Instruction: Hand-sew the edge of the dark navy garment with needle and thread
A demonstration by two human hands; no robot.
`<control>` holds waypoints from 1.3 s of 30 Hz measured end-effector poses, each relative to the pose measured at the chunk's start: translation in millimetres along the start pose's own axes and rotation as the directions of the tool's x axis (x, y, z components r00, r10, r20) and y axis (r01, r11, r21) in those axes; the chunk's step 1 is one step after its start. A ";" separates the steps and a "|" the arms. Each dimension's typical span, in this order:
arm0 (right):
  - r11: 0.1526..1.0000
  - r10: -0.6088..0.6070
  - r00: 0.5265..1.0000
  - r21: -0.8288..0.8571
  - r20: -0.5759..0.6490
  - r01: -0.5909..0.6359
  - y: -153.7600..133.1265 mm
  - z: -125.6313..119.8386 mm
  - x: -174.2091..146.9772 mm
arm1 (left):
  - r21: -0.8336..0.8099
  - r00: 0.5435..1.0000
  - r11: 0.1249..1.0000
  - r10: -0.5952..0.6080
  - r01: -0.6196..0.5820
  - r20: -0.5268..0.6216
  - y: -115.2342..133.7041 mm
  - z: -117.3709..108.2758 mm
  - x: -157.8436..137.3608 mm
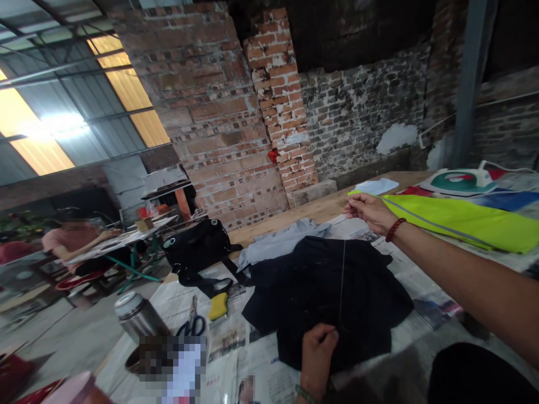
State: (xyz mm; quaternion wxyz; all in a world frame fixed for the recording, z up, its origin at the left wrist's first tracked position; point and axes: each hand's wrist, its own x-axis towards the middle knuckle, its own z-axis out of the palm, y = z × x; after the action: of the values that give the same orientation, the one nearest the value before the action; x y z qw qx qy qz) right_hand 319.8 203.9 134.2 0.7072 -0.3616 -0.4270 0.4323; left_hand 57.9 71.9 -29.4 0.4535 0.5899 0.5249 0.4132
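Observation:
A dark garment (290, 275) lies bunched on the newspaper-covered table before me. At its near edge my left hand (318, 353) is closed, thumb and forefinger pinching the dark cloth. My right hand (366, 212) is raised beyond the garment, its fingertips pinched together. A thin pale thread (342, 275) runs taut between the cloth by my left fingers and my right hand. Whether a needle sits in the right fingertips is too small to make out. Behind the right hand lies a bright yellow-green garment (458, 221) with a grey stripe.
To the left are dark-handled scissors (192, 324), a yellow block (218, 306), a steel flask (141, 317) and a black bag (200, 247). Grey cloth (278, 241) lies behind the dark garment. An iron (461, 180) stands far right. Another person (78, 235) sits at a distant table.

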 end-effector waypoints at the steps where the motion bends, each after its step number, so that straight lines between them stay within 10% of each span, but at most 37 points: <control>1: 1.000 -0.011 1.000 -0.001 -0.006 0.011 -1.8 0.3 0.7 | 0.004 1.000 1.000 0.003 -0.003 0.000 -0.1 -0.2 -0.1; 20: 0.979 -0.177 0.983 -0.116 -0.055 0.170 -5.7 0.1 19.6 | 0.028 0.999 0.999 0.031 -0.031 0.007 1.0 -0.4 -1.7; 26: 0.913 -0.175 0.970 -0.341 0.169 0.224 8.6 4.1 9.9 | 0.022 1.000 1.000 0.016 -0.015 -0.010 -1.2 0.3 -0.7; 32: 0.706 0.044 0.752 -0.553 0.657 0.442 59.5 14.8 -77.2 | 0.004 1.000 1.000 0.004 -0.004 -0.027 -2.4 1.1 -0.7; 39: 0.478 0.214 0.555 -0.582 0.804 0.658 93.3 11.5 -130.0 | -0.019 1.000 1.000 -0.007 0.007 -0.016 -3.7 1.6 -0.9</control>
State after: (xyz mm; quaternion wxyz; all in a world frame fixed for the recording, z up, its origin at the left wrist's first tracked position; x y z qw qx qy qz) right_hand 246.9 119.9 18.5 0.2175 -0.3530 -0.8952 0.1636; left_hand 58.5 70.9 -33.4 0.4562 0.5803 0.5266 0.4216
